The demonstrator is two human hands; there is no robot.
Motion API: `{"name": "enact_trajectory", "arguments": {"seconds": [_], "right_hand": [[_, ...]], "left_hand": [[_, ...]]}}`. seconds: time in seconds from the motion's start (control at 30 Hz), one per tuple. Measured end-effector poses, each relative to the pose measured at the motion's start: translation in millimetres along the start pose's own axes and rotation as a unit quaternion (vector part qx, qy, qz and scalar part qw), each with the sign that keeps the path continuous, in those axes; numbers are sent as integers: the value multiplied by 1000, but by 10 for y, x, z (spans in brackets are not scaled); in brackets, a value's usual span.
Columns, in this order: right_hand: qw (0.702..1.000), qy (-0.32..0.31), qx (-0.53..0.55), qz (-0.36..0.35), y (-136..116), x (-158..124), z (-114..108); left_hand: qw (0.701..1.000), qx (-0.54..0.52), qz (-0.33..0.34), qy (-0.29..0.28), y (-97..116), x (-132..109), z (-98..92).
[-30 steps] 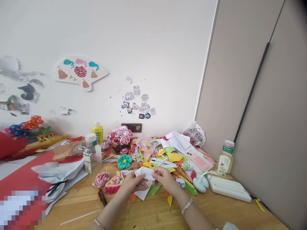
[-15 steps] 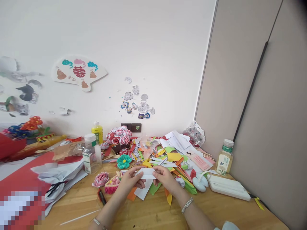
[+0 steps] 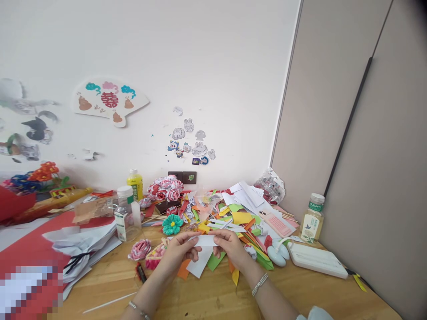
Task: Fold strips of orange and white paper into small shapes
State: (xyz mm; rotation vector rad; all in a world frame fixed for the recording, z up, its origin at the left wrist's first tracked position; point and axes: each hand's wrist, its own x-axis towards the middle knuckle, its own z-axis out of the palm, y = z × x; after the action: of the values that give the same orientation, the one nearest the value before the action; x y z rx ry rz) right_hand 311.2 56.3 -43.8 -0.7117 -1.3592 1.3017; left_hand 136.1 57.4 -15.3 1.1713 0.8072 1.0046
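Between my two hands is a small folded piece of white paper (image 3: 205, 240), held up just above the table. My left hand (image 3: 183, 247) pinches its left end between thumb and fingers. On the right end, my right hand (image 3: 229, 247) has the same kind of pinch. Below the hands lie a flat white sheet (image 3: 200, 265), a green paper piece (image 3: 215, 261) and an orange one (image 3: 183, 269). Close to my left wrist are a small woven basket (image 3: 154, 260) and a pink-and-white paper rose (image 3: 140, 250).
Paper scraps (image 3: 233, 222) are heaped behind my hands, with a teal flower (image 3: 172, 224) beside them. Bottles stand left (image 3: 125, 218) and right (image 3: 312, 220). A white rectangular device (image 3: 318, 261) lies at right. A black-and-red pen (image 3: 141, 273) and a thin white stick (image 3: 108, 303) lie front left.
My fingers have shifted slightly along the white paper, and its visible face looks narrower and more tilted. Both hands still hold it in nearly the same spot.
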Motion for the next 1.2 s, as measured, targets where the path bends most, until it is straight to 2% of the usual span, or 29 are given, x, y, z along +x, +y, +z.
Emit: {"name": "enact_trajectory", "arguments": {"seconds": [0.3,0.53,0.67,0.9,1.07,1.2], "right_hand": [[999,-16,-39,-21,-2,-6,-30],[995,-56,-86,-8,-8,-21,-21],[993,-56,-106,-3,-35,-47,-5],[992,-65,-107,6,-52,-70,7],[992,-94,-83,14,-38,-54,9],[995,-75,-57,20,-7,-29,-5]], "left_hand": [[999,5,-11,-31,-2,-8,-20],[998,51,-9,20,-112,98,-35],[997,67,-9,43,-126,111,-25],[996,75,-19,39,-129,110,-10],[997,64,-21,22,-158,130,-38],[999,34,-25,-3,-145,123,-47]]}}
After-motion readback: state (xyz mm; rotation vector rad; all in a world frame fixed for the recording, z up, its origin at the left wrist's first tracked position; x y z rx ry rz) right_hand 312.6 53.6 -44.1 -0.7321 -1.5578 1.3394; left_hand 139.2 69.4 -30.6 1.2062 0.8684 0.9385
